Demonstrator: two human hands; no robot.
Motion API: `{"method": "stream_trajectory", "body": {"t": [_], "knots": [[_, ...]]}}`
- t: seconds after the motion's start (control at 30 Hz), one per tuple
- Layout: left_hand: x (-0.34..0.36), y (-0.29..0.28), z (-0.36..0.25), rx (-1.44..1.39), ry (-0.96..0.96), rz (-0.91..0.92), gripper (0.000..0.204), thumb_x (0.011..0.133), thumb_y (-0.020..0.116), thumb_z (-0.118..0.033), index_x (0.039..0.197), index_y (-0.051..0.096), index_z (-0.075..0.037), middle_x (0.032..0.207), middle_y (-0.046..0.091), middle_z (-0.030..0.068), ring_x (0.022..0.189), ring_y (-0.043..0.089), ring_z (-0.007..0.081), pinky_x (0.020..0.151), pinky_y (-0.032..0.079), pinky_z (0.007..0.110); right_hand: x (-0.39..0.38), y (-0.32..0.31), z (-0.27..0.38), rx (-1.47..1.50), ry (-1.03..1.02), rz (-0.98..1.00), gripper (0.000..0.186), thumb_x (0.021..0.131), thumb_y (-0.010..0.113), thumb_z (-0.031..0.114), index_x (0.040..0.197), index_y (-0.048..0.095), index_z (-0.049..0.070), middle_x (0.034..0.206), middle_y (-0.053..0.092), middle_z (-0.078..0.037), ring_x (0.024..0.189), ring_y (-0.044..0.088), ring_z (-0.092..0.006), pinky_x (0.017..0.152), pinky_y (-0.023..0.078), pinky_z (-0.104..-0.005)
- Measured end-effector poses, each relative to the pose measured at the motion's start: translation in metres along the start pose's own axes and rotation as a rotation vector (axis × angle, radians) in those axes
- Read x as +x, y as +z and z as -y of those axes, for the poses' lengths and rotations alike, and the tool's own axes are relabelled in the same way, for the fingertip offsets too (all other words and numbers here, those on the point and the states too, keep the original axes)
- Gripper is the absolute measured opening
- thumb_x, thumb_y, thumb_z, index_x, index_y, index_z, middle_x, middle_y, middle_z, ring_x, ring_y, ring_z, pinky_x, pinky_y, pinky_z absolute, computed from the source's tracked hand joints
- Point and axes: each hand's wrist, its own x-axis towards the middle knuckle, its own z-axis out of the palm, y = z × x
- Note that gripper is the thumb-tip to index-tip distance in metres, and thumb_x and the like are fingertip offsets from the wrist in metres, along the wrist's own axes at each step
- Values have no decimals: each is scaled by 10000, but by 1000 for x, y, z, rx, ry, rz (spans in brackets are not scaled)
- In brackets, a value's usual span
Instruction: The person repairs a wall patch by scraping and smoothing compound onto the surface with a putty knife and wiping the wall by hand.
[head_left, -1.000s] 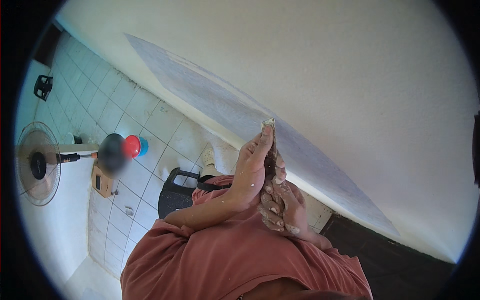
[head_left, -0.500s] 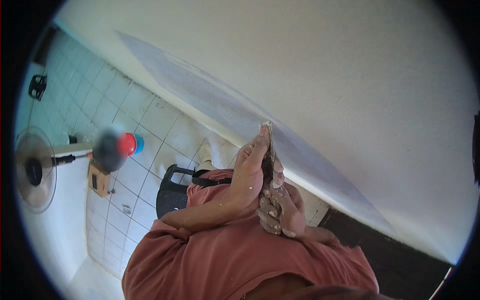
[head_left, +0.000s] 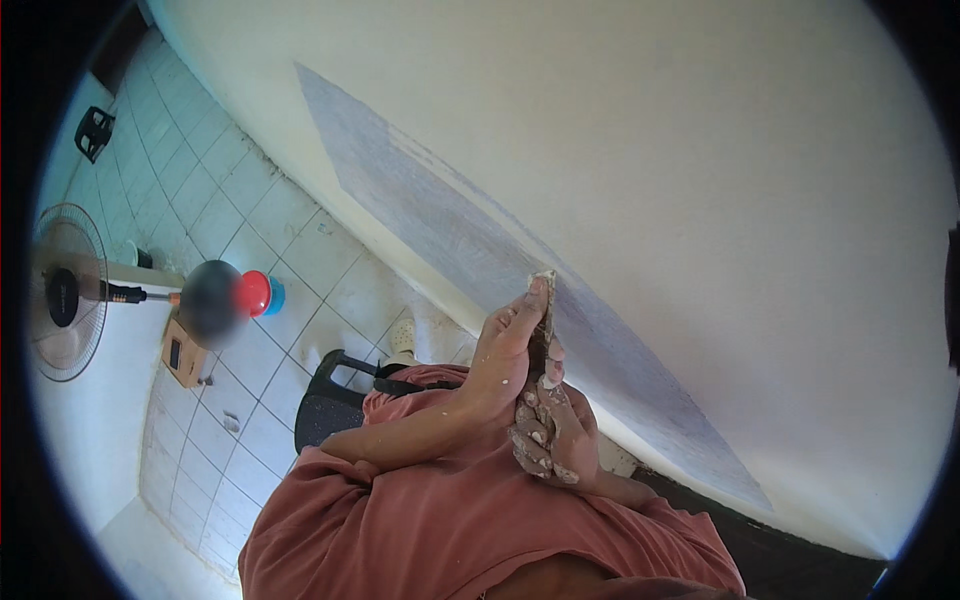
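Observation:
A narrow flat tool (head_left: 541,345), seen almost edge-on and smeared with whitish-brown paste, stands up in front of my chest. I cannot make out its exact kind. My left hand (head_left: 500,355) grips its upper part, the thumb pressed along it near the tip. Lower down, my right hand (head_left: 560,430) is closed round the same tool, its fingers caked with wet paste. Beyond the tool's tip lies a long grey patch (head_left: 440,205) on the pale wall (head_left: 650,150); whether the tip touches it I cannot tell.
A black plastic stool (head_left: 328,400) stands beside my leg on the white tiled floor (head_left: 280,335). Farther left are a standing fan (head_left: 68,292), a cardboard box (head_left: 184,352), a red and blue container (head_left: 262,294) next to a blurred dark shape, and another black stool (head_left: 94,134).
The whole view has shifted a little, with the wall patch appearing farther right at its upper end. Both hands keep the same hold on the tool, which sits slightly lower in view.

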Motion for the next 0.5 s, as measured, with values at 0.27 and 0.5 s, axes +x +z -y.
{"method": "stream_trajectory", "body": {"t": [0.27, 0.5], "knots": [[4, 2, 0, -18, 60, -1, 379, 895, 416, -403, 679, 440, -93, 515, 455, 28, 424, 446, 121, 417, 383, 239, 3, 4, 7, -39, -5, -48, 229, 906, 405, 287, 823, 428, 75, 537, 374, -9, 331, 317, -99, 287, 245, -227], [3, -5, -11, -22, 88, -25, 387, 875, 446, -432, 677, 424, -100, 504, 446, 21, 409, 447, 117, 394, 379, 228, 13, 9, 8, -61, 24, 24, 212, 912, 391, 258, 829, 413, 64, 536, 371, -3, 331, 313, -94, 286, 253, -231]]}}
